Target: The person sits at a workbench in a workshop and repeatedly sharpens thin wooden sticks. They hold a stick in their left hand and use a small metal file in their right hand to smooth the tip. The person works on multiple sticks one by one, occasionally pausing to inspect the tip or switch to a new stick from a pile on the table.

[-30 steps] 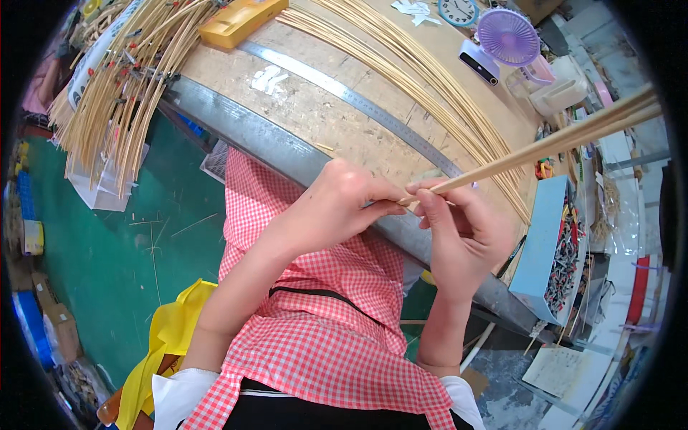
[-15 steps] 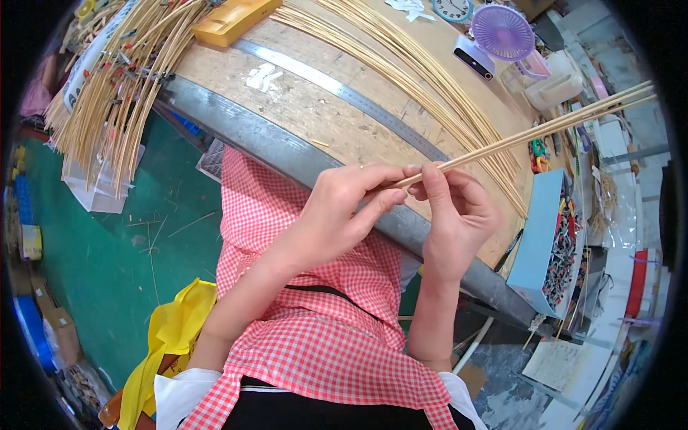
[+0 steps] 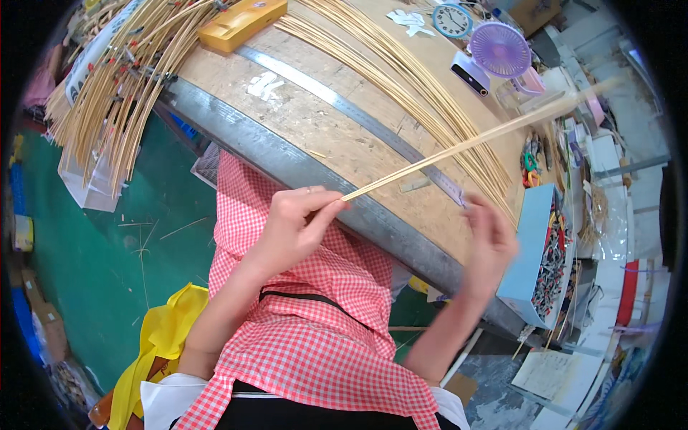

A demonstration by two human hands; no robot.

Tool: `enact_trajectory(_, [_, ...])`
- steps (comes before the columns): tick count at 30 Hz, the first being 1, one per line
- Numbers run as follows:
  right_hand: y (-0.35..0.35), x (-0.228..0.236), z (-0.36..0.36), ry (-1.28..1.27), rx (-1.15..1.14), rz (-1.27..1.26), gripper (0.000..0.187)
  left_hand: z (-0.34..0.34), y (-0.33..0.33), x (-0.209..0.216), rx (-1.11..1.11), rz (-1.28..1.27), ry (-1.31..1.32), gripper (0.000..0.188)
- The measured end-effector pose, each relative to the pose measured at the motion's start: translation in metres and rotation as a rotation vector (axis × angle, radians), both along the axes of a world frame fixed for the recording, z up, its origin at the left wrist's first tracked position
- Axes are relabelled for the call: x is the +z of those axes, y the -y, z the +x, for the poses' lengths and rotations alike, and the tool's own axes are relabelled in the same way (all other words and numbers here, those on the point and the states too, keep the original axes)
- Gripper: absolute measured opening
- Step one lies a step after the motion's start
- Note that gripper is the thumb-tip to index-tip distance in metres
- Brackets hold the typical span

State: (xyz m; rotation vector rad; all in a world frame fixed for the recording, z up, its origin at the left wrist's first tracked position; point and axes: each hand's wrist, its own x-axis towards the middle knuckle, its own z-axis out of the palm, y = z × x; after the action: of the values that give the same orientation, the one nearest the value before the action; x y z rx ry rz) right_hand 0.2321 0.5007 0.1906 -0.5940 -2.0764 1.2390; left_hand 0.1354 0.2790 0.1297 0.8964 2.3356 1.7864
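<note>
My left hand (image 3: 297, 226) pinches the near end of a long thin bamboo strip (image 3: 473, 142) that slants up to the right over the wooden workbench (image 3: 315, 122). My right hand (image 3: 491, 240) is blurred, off the strip, fingers apart, hovering over the bench's right end near a blue box (image 3: 534, 251). A red-checked apron (image 3: 315, 315) covers my lap below both hands.
Bundles of bamboo strips (image 3: 401, 64) lie across the bench, more (image 3: 115, 86) hang off its left end. A long metal ruler (image 3: 344, 107), a yellow box (image 3: 240, 23), a small clock (image 3: 451, 19) and a purple fan (image 3: 499, 50) sit on top. Green floor (image 3: 93, 251) lies at left.
My right hand has let go of the strip and swung down to the right. The left hand keeps its pinch on the strip's end, which now tilts a bit higher.
</note>
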Motion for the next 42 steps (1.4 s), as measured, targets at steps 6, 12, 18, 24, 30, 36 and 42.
enact_trajectory(6, [-0.237,0.016,0.137,0.42,-0.593,0.67,0.029,0.009,0.021,-0.032,-0.033,0.258,0.41,0.02])
enact_trajectory(12, [-0.314,-0.036,0.199,0.902,-0.238,0.657,0.033,0.01,0.02,-0.03,-0.131,0.236,0.569,0.021])
enact_trajectory(18, [-0.311,-0.033,0.189,0.919,-0.485,0.776,0.016,0.011,0.021,-0.027,-0.114,0.262,0.581,0.022])
enact_trajectory(24, [-0.305,-0.023,0.193,0.542,-0.755,1.146,0.012,0.01,0.021,-0.033,-0.085,0.294,0.541,0.027])
enact_trajectory(30, [-0.186,0.006,0.137,0.094,-0.733,0.468,0.022,0.01,0.017,-0.03,-0.072,0.26,0.51,0.027])
enact_trajectory(36, [-0.03,-0.051,0.018,0.099,-0.003,-0.216,0.022,0.012,0.022,-0.028,-0.051,0.173,0.675,0.023])
enact_trajectory(42, [0.0,-0.083,-0.007,0.113,0.139,-0.01,0.015,0.01,0.02,-0.029,-0.029,0.242,0.578,0.024])
